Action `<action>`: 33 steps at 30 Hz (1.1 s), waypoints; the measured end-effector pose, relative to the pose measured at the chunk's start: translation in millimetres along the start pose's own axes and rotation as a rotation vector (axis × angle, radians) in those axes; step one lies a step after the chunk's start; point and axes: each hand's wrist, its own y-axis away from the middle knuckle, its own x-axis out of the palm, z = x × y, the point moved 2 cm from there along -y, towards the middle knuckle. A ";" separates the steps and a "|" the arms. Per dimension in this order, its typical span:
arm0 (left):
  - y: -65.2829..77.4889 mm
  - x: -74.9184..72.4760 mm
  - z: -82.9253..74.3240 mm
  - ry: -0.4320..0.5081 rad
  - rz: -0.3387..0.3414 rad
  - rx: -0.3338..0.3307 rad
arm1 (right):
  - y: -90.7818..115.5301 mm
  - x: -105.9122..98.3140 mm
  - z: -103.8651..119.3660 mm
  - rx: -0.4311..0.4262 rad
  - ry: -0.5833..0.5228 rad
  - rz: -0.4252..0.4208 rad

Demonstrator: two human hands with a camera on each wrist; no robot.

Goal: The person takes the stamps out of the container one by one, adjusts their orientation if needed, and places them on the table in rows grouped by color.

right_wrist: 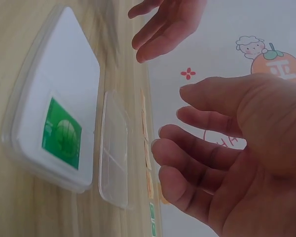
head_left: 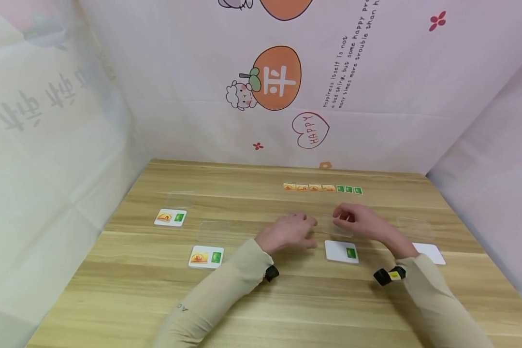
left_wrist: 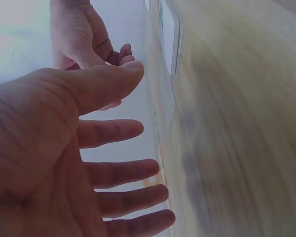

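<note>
My left hand [head_left: 289, 232] hovers over the middle of the table with spread, mostly straight fingers, and holds nothing. In the left wrist view its fingers [left_wrist: 121, 173] point past the table edge. To its right, my right hand [head_left: 361, 220] hangs above a clear plastic lid [head_left: 341, 231], fingers loosely bent. The right wrist view shows no object between that hand's thumb and fingers [right_wrist: 187, 158]. Nearest to both hands lies a flat white case [head_left: 334, 250], carrying one green sticker [right_wrist: 62, 133] at its right side. The lid [right_wrist: 113, 153] lies just behind this case, apart from it.
Orange stickers [head_left: 302, 187] and green stickers [head_left: 349, 189] form a row at the back. Two cases [head_left: 170, 217] at left each bear an orange and a green sticker, with clear lids [head_left: 214, 232] behind. A plain white case [head_left: 430, 253] sits partly behind the right wrist.
</note>
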 end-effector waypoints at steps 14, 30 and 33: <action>-5.1 7.1 -11.3 0.001 -0.012 0.015 | 20.4 0.0 -8.6 -0.033 0.009 0.076; -5.6 14.4 -23.9 -0.047 -0.008 0.040 | 29.8 4.1 -11.0 -0.051 0.059 0.227; -4.4 15.3 -24.7 -0.062 -0.016 0.062 | 29.5 3.5 -9.6 -0.048 0.055 0.243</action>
